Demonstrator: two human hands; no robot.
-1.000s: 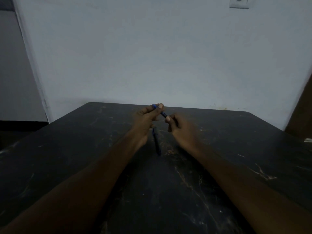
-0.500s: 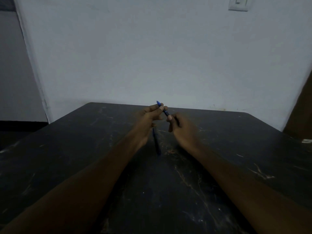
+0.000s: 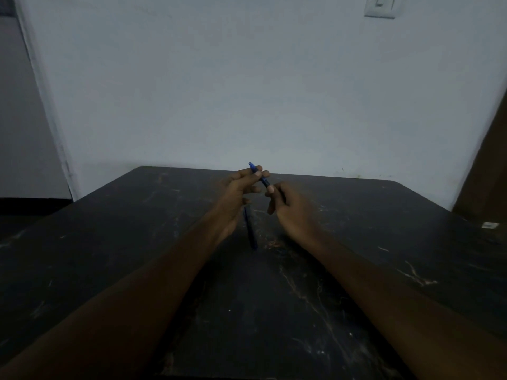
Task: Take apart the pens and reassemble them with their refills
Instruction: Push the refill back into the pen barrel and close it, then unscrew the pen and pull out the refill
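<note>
A blue pen [image 3: 265, 182] is held slanted above the dark table [image 3: 137, 256], its capped end pointing up and to the left. My left hand [image 3: 241, 187] pinches the upper part between thumb and fingers. My right hand [image 3: 288, 201] grips the lower end, which is hidden inside its curled fingers. A second dark blue pen [image 3: 250, 229] lies flat on the table beneath and between my hands, partly hidden by my left hand.
The table's far edge meets a pale wall [image 3: 274, 91] just behind my hands. A small white object [image 3: 490, 225] lies at the table's right edge. A brown door or panel [image 3: 488, 174] stands at the right.
The held pen's blue tip now sticks out farther above my left fingers, and both hands have risen slightly. The pen on the table has not moved.
</note>
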